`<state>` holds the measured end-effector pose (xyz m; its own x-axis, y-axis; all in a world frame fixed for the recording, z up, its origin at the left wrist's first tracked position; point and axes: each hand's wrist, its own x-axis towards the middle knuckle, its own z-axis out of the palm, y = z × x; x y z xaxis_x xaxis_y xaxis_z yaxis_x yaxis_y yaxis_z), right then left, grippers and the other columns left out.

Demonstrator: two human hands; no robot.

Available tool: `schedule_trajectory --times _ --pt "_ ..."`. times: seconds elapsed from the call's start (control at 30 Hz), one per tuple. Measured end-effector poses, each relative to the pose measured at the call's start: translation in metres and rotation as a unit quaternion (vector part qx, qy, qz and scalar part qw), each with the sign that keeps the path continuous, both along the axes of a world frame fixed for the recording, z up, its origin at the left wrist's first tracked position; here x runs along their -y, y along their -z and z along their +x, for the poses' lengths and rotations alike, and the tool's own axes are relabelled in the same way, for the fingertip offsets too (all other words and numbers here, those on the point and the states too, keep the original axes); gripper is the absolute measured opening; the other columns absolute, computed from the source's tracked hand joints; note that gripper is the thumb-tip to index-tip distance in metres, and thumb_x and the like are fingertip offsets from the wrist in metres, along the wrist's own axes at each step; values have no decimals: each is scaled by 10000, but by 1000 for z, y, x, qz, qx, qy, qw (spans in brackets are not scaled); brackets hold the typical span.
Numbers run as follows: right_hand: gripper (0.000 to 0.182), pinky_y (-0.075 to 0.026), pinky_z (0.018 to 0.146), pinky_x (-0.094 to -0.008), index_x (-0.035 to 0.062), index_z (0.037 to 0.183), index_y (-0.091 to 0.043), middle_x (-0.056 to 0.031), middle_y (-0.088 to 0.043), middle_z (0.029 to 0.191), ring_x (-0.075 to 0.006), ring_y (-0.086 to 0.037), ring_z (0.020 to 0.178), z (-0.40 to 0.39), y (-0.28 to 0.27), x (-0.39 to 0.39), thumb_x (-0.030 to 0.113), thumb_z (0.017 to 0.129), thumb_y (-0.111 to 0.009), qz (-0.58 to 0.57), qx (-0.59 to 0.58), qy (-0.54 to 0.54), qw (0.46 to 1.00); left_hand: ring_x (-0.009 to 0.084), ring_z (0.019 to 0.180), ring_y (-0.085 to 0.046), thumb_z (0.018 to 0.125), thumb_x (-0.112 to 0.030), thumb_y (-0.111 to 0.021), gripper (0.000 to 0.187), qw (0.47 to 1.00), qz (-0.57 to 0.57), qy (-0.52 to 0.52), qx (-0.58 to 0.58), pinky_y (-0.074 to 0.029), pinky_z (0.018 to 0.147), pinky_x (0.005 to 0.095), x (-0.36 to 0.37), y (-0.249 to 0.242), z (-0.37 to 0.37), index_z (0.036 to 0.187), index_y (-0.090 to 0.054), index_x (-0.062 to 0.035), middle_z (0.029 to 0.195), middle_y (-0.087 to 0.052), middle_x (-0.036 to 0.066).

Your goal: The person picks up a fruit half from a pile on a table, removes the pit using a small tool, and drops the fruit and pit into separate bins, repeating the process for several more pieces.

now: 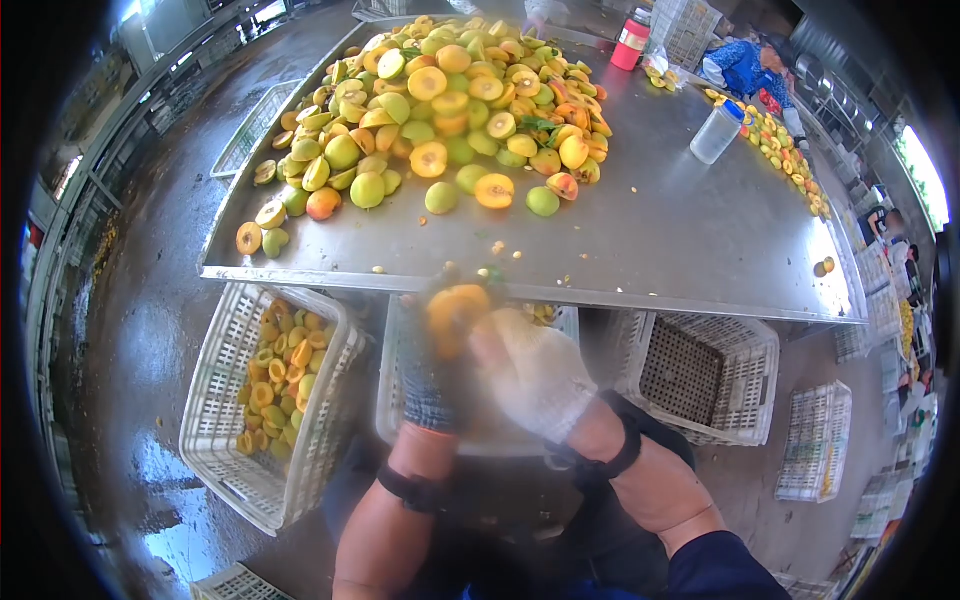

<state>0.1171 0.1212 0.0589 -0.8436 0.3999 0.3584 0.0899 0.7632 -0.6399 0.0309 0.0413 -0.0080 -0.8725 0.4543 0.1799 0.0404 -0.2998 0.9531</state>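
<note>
My left hand (424,372), in a grey glove, is closed around a cut peach (457,312) with orange flesh, held just below the table's near edge. My right hand (535,372), in a white glove, is closed too, and its fingertips meet the peach from the right. Smears on the lens blur this spot, so anything inside the right fingers is hidden. Below both hands stands a white crate (393,390), largely covered by them. Ahead, a big heap of halved peaches (430,110), green, yellow and red-tinged, lies on the metal table (600,235).
A crate of pitted halves (225,420) stands at left, and another white crate (745,400) at right. On the table are a clear bottle (716,135) and a pink flask (631,42). A person in blue (745,68) works beside more peaches (775,145). The floor (140,330) is wet.
</note>
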Motion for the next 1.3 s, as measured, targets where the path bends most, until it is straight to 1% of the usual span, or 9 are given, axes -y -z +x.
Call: schedule_trajectory --times 0.2,0.27,0.37,0.5,0.73,0.87,1.0,1.2,1.3 --pt "379 -498 623 -559 41 906 -633 -229 -658 714 -452 -659 700 -3 -3 17 356 1069 -499 -170 46 23 984 307 1134 -639 1051 -571 -456 610 999 37 -1 32 -534 1012 480 2 -1 -2 1372 -508 -55 1229 -636 155" --pt "379 -507 640 -557 29 916 -640 -238 -666 735 -459 -663 720 -1 -2 15 355 1061 -513 -110 73 2 991 302 1096 -658 1053 -473 -511 524 993 70 13 93 -555 979 473 4 0 -4 1362 -518 -50 1202 -651 147" --pt "388 -521 672 -549 23 929 -661 -251 -677 770 -465 -667 745 1 0 2 368 1044 -526 -29 107 -72 991 292 1017 -690 1001 -262 -611 361 987 -53 6 -150 -576 916 437 20 1 -19 1291 -587 -48 1115 -694 128" --pt "409 -538 715 -541 31 943 -694 -247 -700 823 -461 -679 775 4 -10 -23 398 1017 -529 17 201 -175 964 291 960 -708 870 -26 -690 259 850 -204 43 -483 -567 865 390 36 -21 -38 1127 -700 -54 1007 -737 118" --pt "382 -544 748 -542 58 964 -697 -232 -712 846 -453 -688 822 5 -13 -27 390 1011 -516 103 245 -191 945 298 960 -708 882 -9 -685 182 905 -220 58 -358 -560 855 382 33 -24 -32 1055 -724 -49 1020 -744 122" --pt "393 -549 669 -466 52 973 -691 -180 -700 757 -349 -699 697 6 -8 -34 408 1036 -537 -43 196 -149 968 256 975 -708 910 16 -664 239 962 -139 116 -206 -563 877 358 24 -11 -30 1148 -679 -4 1046 -745 125" --pt "422 -510 574 -309 48 962 -691 -54 -651 685 -174 -631 581 9 -9 -32 440 1053 -564 -405 239 -137 872 219 990 -702 983 -27 -586 264 863 -189 8 -469 -566 892 337 23 -18 -27 1236 -622 37 1060 -735 127" --pt "422 -435 483 -242 77 897 -687 20 -564 631 -106 -573 536 7 -17 -4 435 1070 -545 -722 126 -30 680 244 951 -698 1030 -205 -537 297 991 -81 24 -108 -577 867 375 18 -5 -11 1203 -643 12 1023 -716 130" --pt "446 -462 545 -229 73 877 -684 16 -569 639 -106 -595 581 9 -2 -14 442 1074 -529 -670 162 -108 716 253 950 -695 993 -207 -583 290 998 -52 12 -42 -571 869 384 17 2 -9 1195 -652 -11 1030 -715 130"
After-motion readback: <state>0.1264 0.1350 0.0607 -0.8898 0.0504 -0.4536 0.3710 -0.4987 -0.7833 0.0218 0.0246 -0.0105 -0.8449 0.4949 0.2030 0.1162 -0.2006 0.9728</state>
